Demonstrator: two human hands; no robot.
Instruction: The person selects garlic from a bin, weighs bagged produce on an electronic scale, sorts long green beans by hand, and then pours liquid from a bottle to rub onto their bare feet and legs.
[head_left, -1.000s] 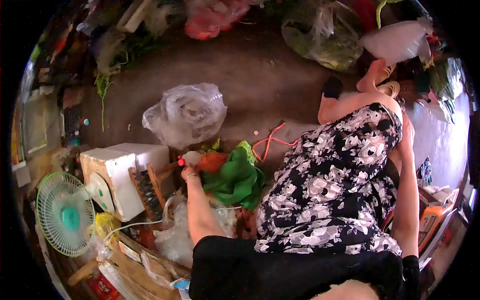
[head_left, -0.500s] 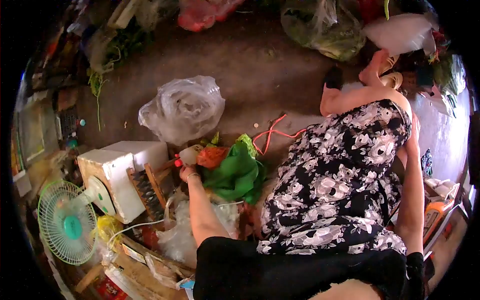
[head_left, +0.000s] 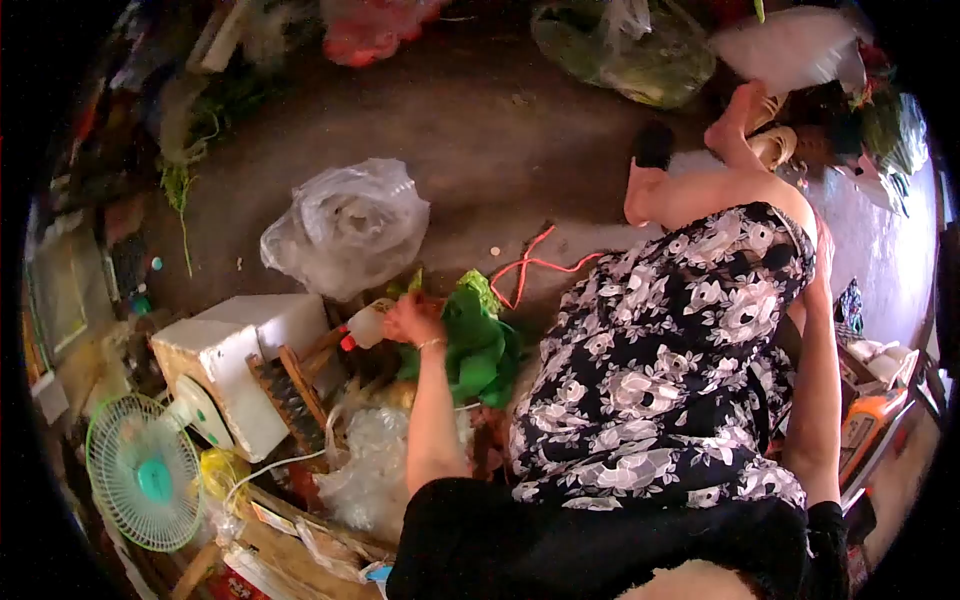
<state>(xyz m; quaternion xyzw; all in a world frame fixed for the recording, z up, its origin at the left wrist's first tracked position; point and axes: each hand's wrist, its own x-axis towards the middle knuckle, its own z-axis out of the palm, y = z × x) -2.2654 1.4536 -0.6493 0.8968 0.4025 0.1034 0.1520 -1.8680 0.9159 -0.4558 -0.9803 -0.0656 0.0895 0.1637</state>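
Note:
My left hand (head_left: 413, 322) is blurred over the pile beside my lap, right next to a whitish bottle with a red cap (head_left: 367, 326). Whether its fingers hold anything does not show. Green cloth-like material (head_left: 470, 345) lies just right of this hand, with a leafy light-green vegetable (head_left: 480, 290) at its top. My right arm runs down along the floral dress (head_left: 660, 350). At its end my right hand (head_left: 824, 245) rests by the bent leg, its fingers mostly hidden.
A crumpled clear plastic bag (head_left: 350, 230) and a red string (head_left: 525, 265) lie on the floor. To the left are a white foam box (head_left: 225, 345) and a green fan (head_left: 150, 480). A bagged green vegetable (head_left: 640, 55) sits at the far side.
My left hand has moved right, from beside the red-capped bottle to over where the orange item showed, which is now covered. My right hand has stayed by the leg. The view has shifted slightly.

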